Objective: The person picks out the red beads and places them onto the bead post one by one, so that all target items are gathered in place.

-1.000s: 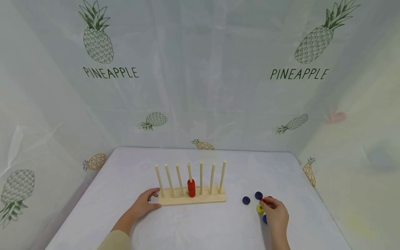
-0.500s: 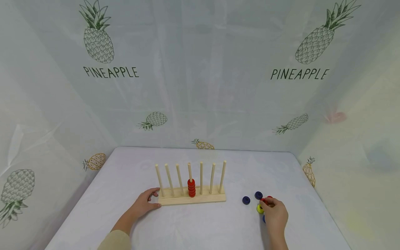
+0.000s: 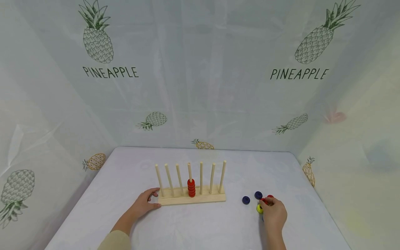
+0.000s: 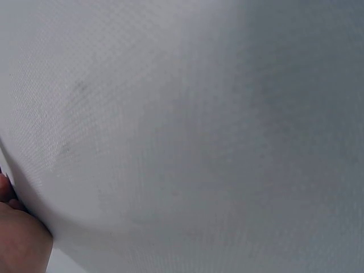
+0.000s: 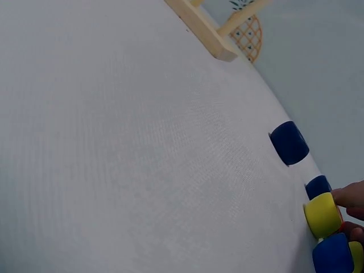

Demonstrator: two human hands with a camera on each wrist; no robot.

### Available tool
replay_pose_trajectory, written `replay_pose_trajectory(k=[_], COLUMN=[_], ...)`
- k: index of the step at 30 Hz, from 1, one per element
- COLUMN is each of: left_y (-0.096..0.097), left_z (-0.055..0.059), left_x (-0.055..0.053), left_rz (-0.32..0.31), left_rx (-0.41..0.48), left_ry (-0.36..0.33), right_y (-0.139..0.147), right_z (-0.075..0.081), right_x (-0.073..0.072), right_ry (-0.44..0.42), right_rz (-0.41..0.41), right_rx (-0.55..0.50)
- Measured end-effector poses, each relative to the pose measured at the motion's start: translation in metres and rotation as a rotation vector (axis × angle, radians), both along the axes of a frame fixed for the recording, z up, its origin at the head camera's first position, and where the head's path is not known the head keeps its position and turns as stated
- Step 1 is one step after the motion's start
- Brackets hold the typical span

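Observation:
A wooden peg rack [image 3: 203, 199] with a row of upright pegs stands on the table. Several red beads [image 3: 191, 189] are stacked on its middle peg. My left hand [image 3: 144, 205] grips the rack's left end, thumb at the front edge and fingers at the back. To the right of the rack, my right hand [image 3: 275, 213] pinches a red bead [image 3: 263, 200] between thumb and fingertips, low among loose beads. Close by its fingers lie a yellow bead [image 5: 322, 216], another red bead [image 3: 270, 197] and a blue bead [image 5: 334, 256], which the hand mostly hides in the head view.
Two dark blue beads, one nearer the rack [image 3: 246, 200] and one farther back [image 3: 258, 195], lie left of the right hand. Another yellow bead [image 5: 357, 256] shows at the right wrist view's edge. A pineapple-print curtain [image 3: 200, 86] hangs behind the white table [image 3: 193, 229].
My right hand has shifted slightly left and now covers more of the blue bead beneath it. The left hand and the rack stay in place.

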State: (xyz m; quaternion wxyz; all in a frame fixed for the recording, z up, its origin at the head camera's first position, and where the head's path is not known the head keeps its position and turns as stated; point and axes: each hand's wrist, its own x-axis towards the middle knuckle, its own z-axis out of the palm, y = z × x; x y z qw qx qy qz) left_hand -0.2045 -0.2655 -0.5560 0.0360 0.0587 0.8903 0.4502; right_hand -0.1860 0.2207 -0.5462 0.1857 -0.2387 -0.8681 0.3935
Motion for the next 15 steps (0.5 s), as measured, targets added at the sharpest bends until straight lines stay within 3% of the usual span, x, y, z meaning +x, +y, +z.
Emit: replay_pose_trajectory(k=[15], left_y=[0.0009], left_z=[-0.0005], left_x=[-0.0001], left_rz=[0.027], left_rx=[0.001], left_ry=[-0.031], right_y=[-0.0033], right_z=[0.0018], right_x=[0.0], right_ry=[0.033], right_rz=[-0.02], right_rx=[-0.014])
